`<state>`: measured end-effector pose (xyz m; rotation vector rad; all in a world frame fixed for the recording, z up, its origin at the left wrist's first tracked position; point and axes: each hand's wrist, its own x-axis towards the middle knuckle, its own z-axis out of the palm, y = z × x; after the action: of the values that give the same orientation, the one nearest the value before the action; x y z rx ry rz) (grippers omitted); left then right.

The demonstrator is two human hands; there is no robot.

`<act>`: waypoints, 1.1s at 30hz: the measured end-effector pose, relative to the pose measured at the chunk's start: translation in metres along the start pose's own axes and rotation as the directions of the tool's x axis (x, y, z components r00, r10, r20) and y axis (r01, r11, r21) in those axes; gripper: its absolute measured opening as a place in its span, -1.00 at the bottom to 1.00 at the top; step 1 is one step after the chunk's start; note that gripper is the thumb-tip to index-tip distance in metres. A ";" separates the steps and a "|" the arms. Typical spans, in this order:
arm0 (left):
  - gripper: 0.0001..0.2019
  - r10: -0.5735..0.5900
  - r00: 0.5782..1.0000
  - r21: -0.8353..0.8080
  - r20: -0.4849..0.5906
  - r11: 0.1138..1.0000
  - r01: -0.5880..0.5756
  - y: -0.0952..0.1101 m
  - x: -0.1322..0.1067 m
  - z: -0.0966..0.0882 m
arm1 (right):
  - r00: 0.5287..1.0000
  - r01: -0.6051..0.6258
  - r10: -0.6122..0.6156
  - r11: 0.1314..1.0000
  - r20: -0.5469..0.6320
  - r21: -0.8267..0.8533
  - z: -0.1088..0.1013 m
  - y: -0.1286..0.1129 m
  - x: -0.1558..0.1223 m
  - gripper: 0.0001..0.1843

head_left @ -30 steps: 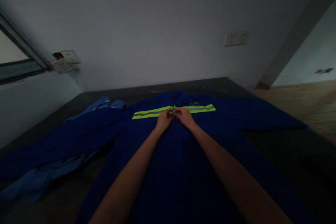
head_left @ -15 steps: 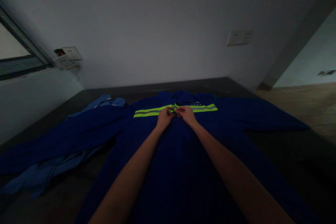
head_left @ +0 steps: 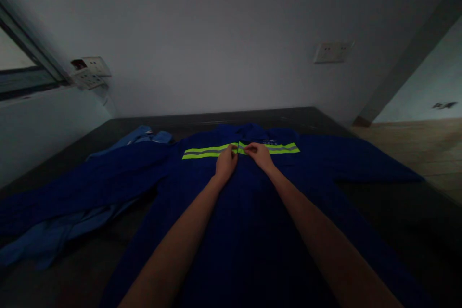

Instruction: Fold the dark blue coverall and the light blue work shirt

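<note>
A dark blue work jacket (head_left: 245, 202) with a yellow-green and grey reflective band (head_left: 202, 153) across the chest lies spread front up, collar away from me. My left hand (head_left: 226, 162) is closed at the front opening, its fingertips pinching the jacket's edge where the band is split. Just to its right, my right hand (head_left: 260, 155) has thumb and fingers pressed together over the band, below small pale lettering (head_left: 270, 142). Whether cloth is between the right fingertips is too dark to make out. Beneath the left sleeve lies a lighter blue garment (head_left: 46, 243), partly covered.
The dark tabletop (head_left: 303, 115) reaches a grey wall (head_left: 216, 48) with sockets (head_left: 334, 52) at right and more sockets (head_left: 92, 72) at the left corner. A window frame (head_left: 29, 74) stands at far left. Light wooden floor (head_left: 433, 147) shows at right.
The raised cloth at the front opening now lies flatter, and my hands are slightly farther apart. The right fingertips have shifted a little to the right. The view has tilted slightly.
</note>
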<state>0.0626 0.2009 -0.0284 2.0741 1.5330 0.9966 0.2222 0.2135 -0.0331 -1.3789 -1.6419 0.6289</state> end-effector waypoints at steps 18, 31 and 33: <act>-0.64 0.256 0.958 0.385 0.131 0.877 -0.287 -0.004 -0.006 -0.001 | 0.988 0.148 -0.145 0.777 0.054 -0.612 0.009 -0.018 -0.022 -0.83; -0.48 0.157 0.949 0.401 0.273 0.878 -0.261 -0.006 -0.010 0.002 | 0.978 0.201 -0.110 0.728 0.177 -0.656 0.000 -0.017 -0.055 -0.57; -0.48 0.158 0.957 0.400 0.242 0.883 -0.247 -0.007 -0.010 0.004 | 0.975 0.211 -0.101 0.712 0.199 -0.670 -0.002 -0.013 -0.062 -0.55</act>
<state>0.0594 0.1941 -0.0388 2.5924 1.5533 0.5136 0.2170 0.1511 -0.0397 -1.7011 -2.2206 -0.0190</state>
